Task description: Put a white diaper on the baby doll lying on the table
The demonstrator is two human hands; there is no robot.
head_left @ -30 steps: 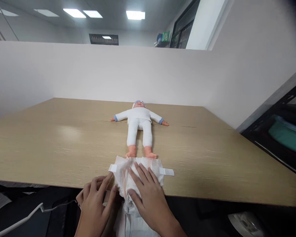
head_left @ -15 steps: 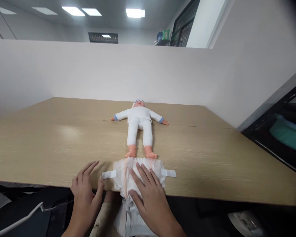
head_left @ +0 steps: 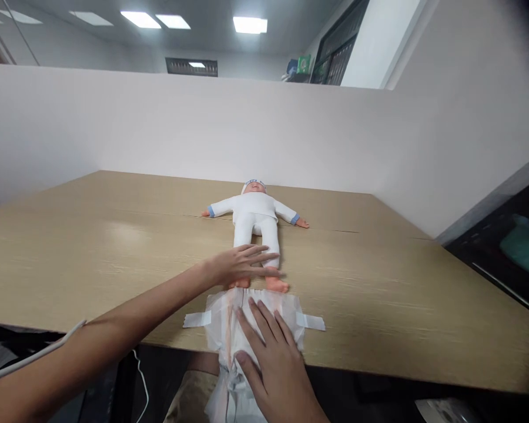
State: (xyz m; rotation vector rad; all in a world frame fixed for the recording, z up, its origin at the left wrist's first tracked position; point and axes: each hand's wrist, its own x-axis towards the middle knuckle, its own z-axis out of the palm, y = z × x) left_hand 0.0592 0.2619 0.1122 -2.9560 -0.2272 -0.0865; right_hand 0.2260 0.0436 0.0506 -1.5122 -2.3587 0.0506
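Note:
A baby doll (head_left: pixel 255 204) in a white outfit with blue cuffs lies on its back, feet toward me. Across its lower legs reaches my left hand (head_left: pixel 244 264), fingers stretched out and apart, hiding part of the shins and one ankle; whether it touches them I cannot tell. An unfolded white diaper (head_left: pixel 218 329) lies at the table's front edge just below the doll's feet, side tabs spread, its lower part hanging over the edge. My right hand (head_left: pixel 273 352) rests flat on the diaper with fingers spread, holding nothing.
The wooden table (head_left: pixel 379 294) stretches left and right of the doll, with a white wall (head_left: pixel 180 129) behind it. A white cable (head_left: pixel 141 388) hangs below the front edge at left. At far right stands a dark rack (head_left: pixel 502 235) with something green in it.
My left hand has moved from beside the diaper's left tab forward and right, over the doll's lower legs. My right hand stays on the diaper. The view has shifted slightly.

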